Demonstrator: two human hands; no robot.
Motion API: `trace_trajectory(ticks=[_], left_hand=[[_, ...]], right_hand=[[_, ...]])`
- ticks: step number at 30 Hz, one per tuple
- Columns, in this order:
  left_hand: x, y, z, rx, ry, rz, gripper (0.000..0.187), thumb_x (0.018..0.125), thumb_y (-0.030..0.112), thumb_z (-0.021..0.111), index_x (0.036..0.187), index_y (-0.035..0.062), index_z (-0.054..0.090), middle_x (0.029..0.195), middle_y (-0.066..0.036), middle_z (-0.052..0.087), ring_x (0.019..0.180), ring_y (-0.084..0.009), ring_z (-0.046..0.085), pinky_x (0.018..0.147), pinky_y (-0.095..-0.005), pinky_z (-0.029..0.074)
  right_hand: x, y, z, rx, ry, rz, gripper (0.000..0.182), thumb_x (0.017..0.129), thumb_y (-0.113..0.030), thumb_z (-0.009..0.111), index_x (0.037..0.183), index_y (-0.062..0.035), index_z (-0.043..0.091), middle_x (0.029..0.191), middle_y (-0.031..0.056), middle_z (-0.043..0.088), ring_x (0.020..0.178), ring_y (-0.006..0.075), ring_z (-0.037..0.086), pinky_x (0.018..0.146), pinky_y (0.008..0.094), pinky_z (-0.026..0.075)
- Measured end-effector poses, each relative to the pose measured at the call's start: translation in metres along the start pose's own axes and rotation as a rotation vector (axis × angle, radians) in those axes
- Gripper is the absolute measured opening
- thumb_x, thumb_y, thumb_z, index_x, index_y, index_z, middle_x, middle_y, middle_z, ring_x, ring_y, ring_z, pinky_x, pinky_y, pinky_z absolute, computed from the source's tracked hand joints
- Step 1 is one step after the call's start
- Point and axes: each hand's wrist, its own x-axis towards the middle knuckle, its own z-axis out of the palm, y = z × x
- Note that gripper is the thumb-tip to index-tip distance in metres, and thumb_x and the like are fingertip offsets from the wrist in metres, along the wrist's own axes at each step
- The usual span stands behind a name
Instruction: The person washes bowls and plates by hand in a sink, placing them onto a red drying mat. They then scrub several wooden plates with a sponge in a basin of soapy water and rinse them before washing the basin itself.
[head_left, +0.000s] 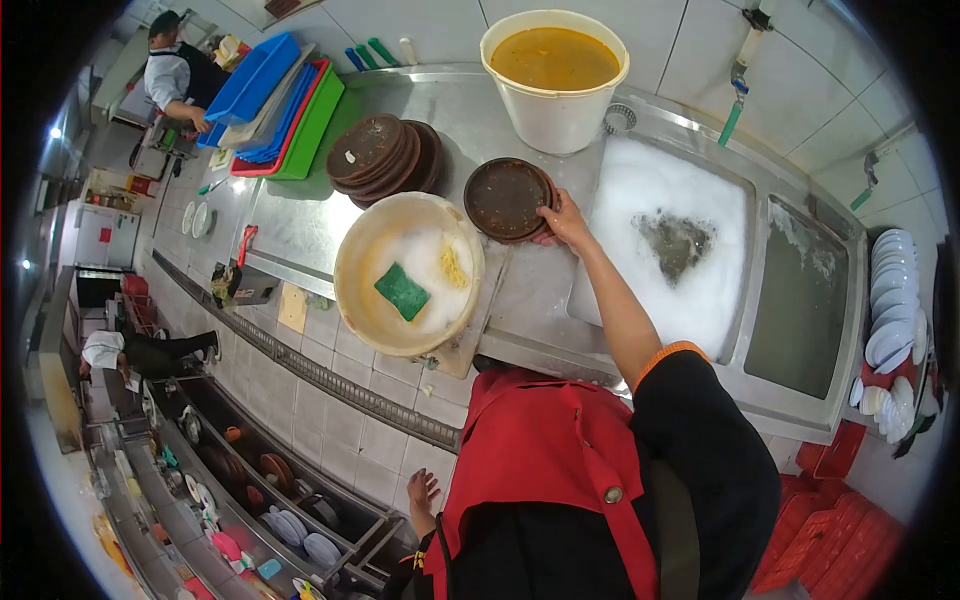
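Observation:
My right hand (pixel 566 221) grips the right edge of a small stack of round brown plates (pixel 505 200) on the metal counter beside the foamy sink. My left hand (pixel 423 490) hangs low by my red apron, fingers apart, with nothing in it. Left of the gripped plates stands a taller pile of similar brown plates (pixel 368 152), with a small pale scrap on top. In front sits a cream tub (pixel 352 325) of suds holding a green scouring pad (pixel 402 291) and a yellow scrubber (pixel 455 267).
Behind stands a white bucket (pixel 553 112) of orange-brown liquid. To the right are a foam-filled sink (pixel 635 180), a grey-water basin (pixel 795 310) and stacked white dishes (pixel 893 290). Coloured trays (pixel 315 120) pile up at left. One co-worker (pixel 175 70) stands beyond them, another (pixel 125 350) farther off.

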Motion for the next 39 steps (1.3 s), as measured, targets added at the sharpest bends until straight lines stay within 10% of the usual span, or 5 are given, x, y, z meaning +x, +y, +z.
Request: trace_trajectory(ticks=[17, 23, 27, 35, 39], left_hand=[[0.047, -0.077, -0.002, -0.137, -0.206, -0.412, 0.036, 0.091, 0.035, 0.051, 0.116, 0.0089, 0.055, 0.097, -0.003, 0.063, 0.081, -0.0211, 0.060, 0.072, -0.0398, 0.048], [0.043, 0.100, 0.008, -0.030, 0.045, 0.258, 0.036, 0.091, 0.042, 0.053, 0.110, 0.0122, 0.055, 0.101, -0.003, 0.061, 0.087, -0.0172, 0.059, 0.069, -0.0385, 0.049], [0.024, 0.250, 0.024, -0.095, -0.011, 0.538, 0.041, 0.095, 0.037, 0.052, 0.122, 0.0073, 0.054, 0.111, -0.005, 0.062, 0.096, -0.0164, 0.060, 0.072, -0.0334, 0.050], [0.008, 0.521, 0.075, -0.133, -0.297, 0.877, 0.051, 0.097, 0.046, 0.041, 0.127, 0.0071, 0.052, 0.125, -0.010, 0.057, 0.116, -0.0221, 0.052, 0.093, -0.0374, 0.044], [0.045, 0.625, 0.135, -0.191, -0.473, 0.665, 0.084, 0.086, 0.072, 0.035, 0.149, 0.0214, 0.012, 0.151, -0.014, 0.022, 0.132, -0.0395, 0.031, 0.103, -0.0535, 0.033]], right_hand=[[-0.098, 0.097, -0.249, -0.149, 0.858, -0.114, 0.050, 0.089, -0.019, 0.059, 0.130, -0.0048, 0.034, 0.085, 0.0167, 0.060, 0.052, 0.0212, 0.062, 0.041, 0.0310, 0.054], [-0.095, 0.097, -0.249, -0.297, 0.991, 0.047, 0.050, 0.087, -0.023, 0.061, 0.130, -0.0052, 0.044, 0.101, 0.0270, 0.062, 0.050, 0.0276, 0.065, 0.043, 0.0318, 0.053], [-0.068, 0.100, -0.269, -1.008, 0.880, 0.371, 0.053, 0.082, -0.043, 0.061, 0.122, -0.0081, 0.056, 0.112, 0.0252, 0.062, 0.098, 0.0360, 0.064, 0.086, 0.0444, 0.050], [-0.035, 0.003, -0.143, -1.060, 0.910, 0.007, 0.060, 0.081, -0.040, 0.065, 0.132, -0.0106, 0.050, 0.125, 0.0221, 0.052, 0.114, 0.0364, 0.051, 0.097, 0.0453, 0.042], [-0.018, 0.043, -0.130, -0.949, 0.876, -0.329, 0.053, 0.082, -0.031, 0.069, 0.129, -0.0115, 0.053, 0.124, 0.0196, 0.052, 0.110, 0.0324, 0.052, 0.096, 0.0414, 0.042]])
